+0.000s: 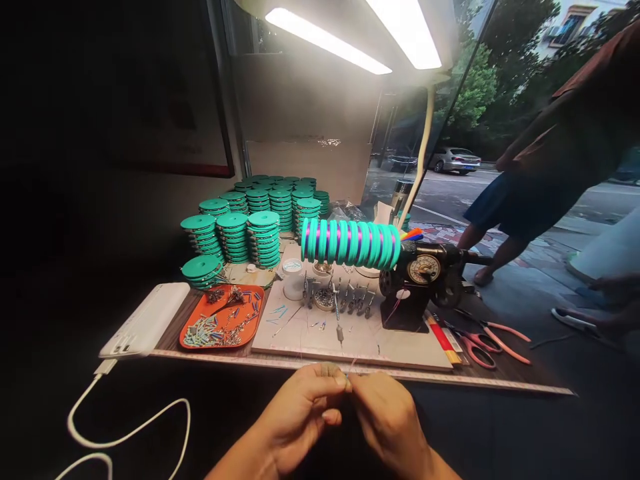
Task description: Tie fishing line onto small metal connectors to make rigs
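My left hand [303, 413] and my right hand [387, 420] meet just in front of the table's near edge, fingertips pinched together. Between them runs a thin line [350, 368], too fine to name surely, leading up toward the table. A small weight [339, 333] hangs on a line over the pale work board [400, 350]. Behind it a row of teal spools [350, 243] sits on the shaft of a black winding machine [425, 280].
Stacks of teal spools [250, 223] fill the back left. An orange tray [193, 330] holds small parts. A white power bank [145, 320] with a cable lies at left, pink-handled pliers [493, 340] at right. A person [550, 153] stands outside at right.
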Tool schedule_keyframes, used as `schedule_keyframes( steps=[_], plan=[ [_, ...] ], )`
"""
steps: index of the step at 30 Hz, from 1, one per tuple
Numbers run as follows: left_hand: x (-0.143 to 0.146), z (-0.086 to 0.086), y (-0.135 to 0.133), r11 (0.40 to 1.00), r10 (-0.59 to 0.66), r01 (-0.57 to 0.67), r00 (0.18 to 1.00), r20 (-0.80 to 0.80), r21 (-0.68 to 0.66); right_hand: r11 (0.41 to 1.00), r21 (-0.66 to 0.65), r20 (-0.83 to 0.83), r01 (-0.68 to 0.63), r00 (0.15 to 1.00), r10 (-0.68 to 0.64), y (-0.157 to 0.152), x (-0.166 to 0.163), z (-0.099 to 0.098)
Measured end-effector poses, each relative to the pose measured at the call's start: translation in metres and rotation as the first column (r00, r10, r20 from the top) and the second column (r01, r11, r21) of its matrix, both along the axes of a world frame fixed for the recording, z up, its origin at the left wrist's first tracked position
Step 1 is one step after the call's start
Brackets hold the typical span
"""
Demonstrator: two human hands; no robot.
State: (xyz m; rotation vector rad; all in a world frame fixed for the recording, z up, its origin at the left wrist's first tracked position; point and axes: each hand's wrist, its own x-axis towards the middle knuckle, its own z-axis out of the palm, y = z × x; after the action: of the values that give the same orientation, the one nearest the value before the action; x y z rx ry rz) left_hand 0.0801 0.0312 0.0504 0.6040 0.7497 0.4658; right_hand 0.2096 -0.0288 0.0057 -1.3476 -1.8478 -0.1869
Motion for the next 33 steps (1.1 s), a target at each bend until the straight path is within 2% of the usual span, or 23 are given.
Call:
schedule_keyframes(
  steps=[2,3,4,5,7,8,9,10,12,15,18,22,24,26,27,28,29,31,33],
  plan=[
    [0.000,-0.001,0.003,0.990,-0.016,0.027,0.997,-0.079,0.140,0.995,0.099,0.166,0.024,0.985,-0.041,-0.001,0.000,-0.001],
    [0.000,-0.002,0.004,0.968,-0.013,0.045,0.992,-0.129,0.249,0.992,0.128,0.220,0.019,0.974,-0.047,-0.002,-0.001,0.000],
    [-0.001,-0.003,0.005,0.920,0.014,0.057,0.984,-0.180,0.387,0.989,0.148,0.267,0.003,0.963,-0.043,-0.003,-0.001,0.002],
    [-0.003,-0.004,0.005,0.841,0.068,0.068,0.971,-0.229,0.536,0.987,0.156,0.313,-0.025,0.950,-0.026,-0.003,-0.003,0.005],
    [-0.006,-0.005,0.003,0.614,0.219,0.102,0.930,-0.294,0.783,0.985,0.142,0.404,-0.095,0.914,0.030,-0.002,-0.005,0.017],
    [-0.007,-0.005,0.001,0.503,0.292,0.122,0.908,-0.301,0.856,0.983,0.124,0.443,-0.137,0.894,0.068,0.001,-0.006,0.024],
    [-0.009,-0.006,-0.001,0.423,0.337,0.140,0.893,-0.299,0.895,0.978,0.093,0.475,-0.186,0.872,0.120,0.005,-0.007,0.033],
    [-0.010,-0.006,-0.002,0.381,0.352,0.149,0.889,-0.293,0.912,0.970,0.061,0.493,-0.237,0.852,0.177,0.012,-0.007,0.042],
    [-0.012,-0.006,-0.004,0.373,0.347,0.130,0.899,-0.268,0.919,0.944,-0.016,0.478,-0.330,0.827,0.298,0.029,-0.005,0.059],
    [-0.014,-0.006,-0.001,0.460,0.339,0.093,0.901,-0.271,0.883,0.919,-0.157,0.372,-0.363,0.840,0.395,0.058,0.000,0.074],
    [-0.016,-0.007,0.005,0.511,0.343,0.078,0.894,-0.287,0.856,0.917,-0.232,0.320,-0.324,0.865,0.387,0.073,0.004,0.074],
    [-0.015,-0.008,0.011,0.555,0.307,0.071,0.909,-0.283,0.829,0.929,-0.221,0.300,-0.296,0.886,0.354,0.068,0.006,0.066],
    [-0.013,-0.007,0.011,0.556,0.293,0.079,0.913,-0.284,0.828,0.931,-0.219,0.286,-0.292,0.893,0.347,0.065,0.006,0.065],
    [-0.011,-0.006,0.009,0.516,0.331,0.095,0.894,-0.300,0.851,0.932,-0.231,0.269,-0.280,0.902,0.338,0.064,0.005,0.066],
    [-0.010,-0.005,0.008,0.473,0.375,0.108,0.873,-0.311,0.875,0.934,-0.240,0.257,-0.266,0.910,0.325,0.064,0.005,0.067],
    [-0.008,-0.006,0.006,0.406,0.432,0.126,0.846,-0.312,0.905,0.936,-0.253,0.243,-0.247,0.920,0.308,0.065,0.004,0.068],
    [-0.008,-0.006,0.003,0.313,0.494,0.148,0.818,-0.294,0.938,0.937,-0.267,0.228,-0.226,0.930,0.289,0.066,0.003,0.070],
    [-0.006,-0.010,0.000,0.064,0.609,0.204,0.768,-0.200,0.977,0.937,-0.299,0.194,-0.182,0.950,0.247,0.068,0.002,0.074],
    [-0.007,-0.014,-0.001,-0.195,0.676,0.256,0.735,-0.059,0.947,0.931,-0.333,0.162,-0.148,0.964,0.211,0.070,0.000,0.078]
  ],
)
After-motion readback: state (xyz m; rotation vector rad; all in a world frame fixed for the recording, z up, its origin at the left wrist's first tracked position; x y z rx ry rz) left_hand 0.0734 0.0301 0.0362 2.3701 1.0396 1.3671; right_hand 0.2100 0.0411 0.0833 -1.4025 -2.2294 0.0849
